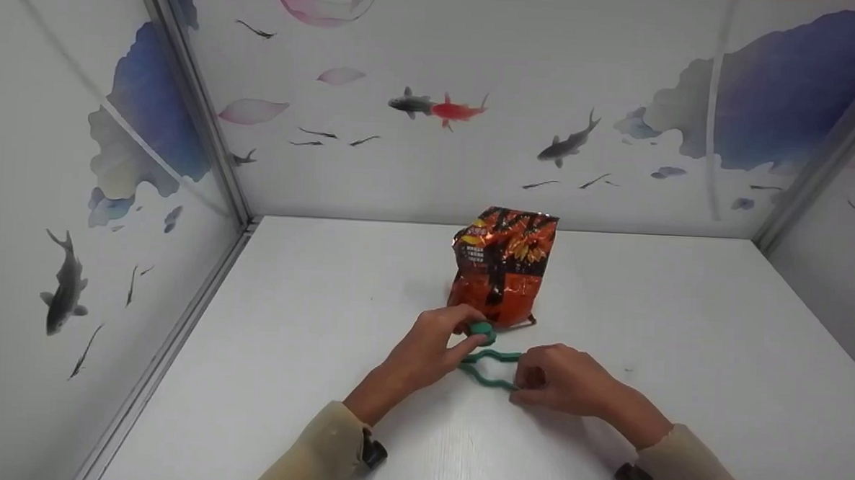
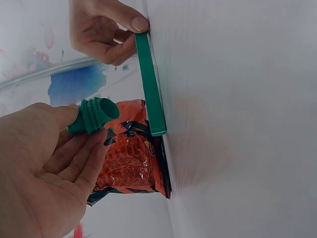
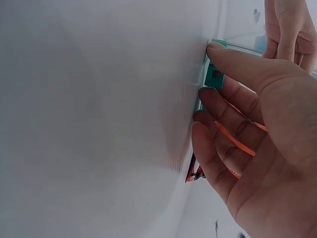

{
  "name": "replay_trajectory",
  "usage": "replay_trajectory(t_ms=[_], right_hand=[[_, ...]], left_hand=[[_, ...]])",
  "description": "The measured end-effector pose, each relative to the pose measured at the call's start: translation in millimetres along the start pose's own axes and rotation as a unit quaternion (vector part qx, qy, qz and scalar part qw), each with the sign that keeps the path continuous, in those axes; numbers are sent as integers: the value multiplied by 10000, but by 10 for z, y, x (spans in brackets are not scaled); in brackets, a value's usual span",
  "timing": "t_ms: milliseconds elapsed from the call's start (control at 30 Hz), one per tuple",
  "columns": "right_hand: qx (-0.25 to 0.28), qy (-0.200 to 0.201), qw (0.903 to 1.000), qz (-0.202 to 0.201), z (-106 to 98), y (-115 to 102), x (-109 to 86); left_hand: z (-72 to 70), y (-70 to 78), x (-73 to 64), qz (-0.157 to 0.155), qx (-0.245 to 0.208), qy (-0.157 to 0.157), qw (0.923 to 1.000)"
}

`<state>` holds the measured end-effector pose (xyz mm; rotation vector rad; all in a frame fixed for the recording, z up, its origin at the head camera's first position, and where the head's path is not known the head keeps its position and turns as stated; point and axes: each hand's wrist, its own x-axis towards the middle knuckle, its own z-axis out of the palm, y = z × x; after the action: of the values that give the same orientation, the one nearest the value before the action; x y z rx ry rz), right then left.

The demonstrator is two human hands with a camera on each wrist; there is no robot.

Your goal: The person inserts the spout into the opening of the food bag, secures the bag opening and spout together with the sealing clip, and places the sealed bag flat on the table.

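My left hand (image 1: 434,341) pinches a small green ribbed spout (image 2: 91,116) between thumb and fingers, its round open end tilted up in the left wrist view. A green clip frame (image 1: 491,354) with two wavy arms spread apart lies on the white table just below that piece. The fingers and thumb of my right hand (image 1: 566,379) grip the frame's right end, low over the tabletop. In the right wrist view the thumb presses a blocky green end (image 3: 215,78) of the frame. Right behind the left fingertips stands an orange and black snack bag (image 1: 506,265).
White panels printed with fish and petals (image 1: 451,111) enclose the table (image 1: 325,279) at the back and both sides. Metal rails (image 1: 169,373) run along the left edge. A tiny scrap (image 1: 629,369) lies right of the right hand.
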<state>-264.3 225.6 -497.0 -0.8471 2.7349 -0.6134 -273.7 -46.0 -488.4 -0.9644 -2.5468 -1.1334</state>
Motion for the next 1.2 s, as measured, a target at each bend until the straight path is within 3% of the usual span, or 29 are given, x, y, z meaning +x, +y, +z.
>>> replay_trajectory(t_ms=[567, 933, 1200], right_hand=[[-73, 45, 10000, -51, -2, 38, 23], [31, 738, 9971, -205, -178, -39, 62], [-82, 1530, 9870, -485, -402, -101, 161]], left_hand=[[-29, -39, 18, 14, 44, 172, 9998], [-64, -50, 35, -245, -97, 420, 9988], [-116, -116, 77, -340, -269, 849, 9954]])
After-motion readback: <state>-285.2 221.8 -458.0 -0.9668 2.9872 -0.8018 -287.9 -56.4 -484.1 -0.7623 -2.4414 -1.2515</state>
